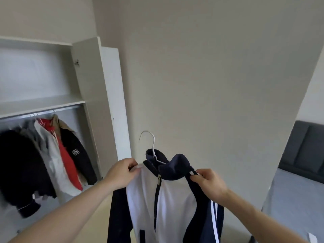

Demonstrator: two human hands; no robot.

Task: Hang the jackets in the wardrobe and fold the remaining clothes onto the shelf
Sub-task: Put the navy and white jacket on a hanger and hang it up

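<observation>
no writing can be read anywhere; the only label is a small white patch [75,152] on the sleeve of a dark jacket [77,155] in the wardrobe [91,81], too blurred to make out.

the navy and white jacket [157,204] hangs on a white hanger [152,146] held up in front of the plain wall [210,76], to the right of the wardrobe's open door [112,102] and apart from it. the left hand [121,172] pinches the white shoulder of the jacket; the right hand [208,181] grips the navy shoulder with curled fingers. the hanger's hook stands free above the collar, touching nothing.

inside the wardrobe, a rail [40,112] under a bare shelf [42,102] carries a black coat [17,163], a grey and white garment [50,155], a red one [66,158] and the dark jacket, packed close together. the rail's right end, next to the side panel, is unoccupied. at the far right is a bed [298,190] with a dark headboard [305,148].
</observation>
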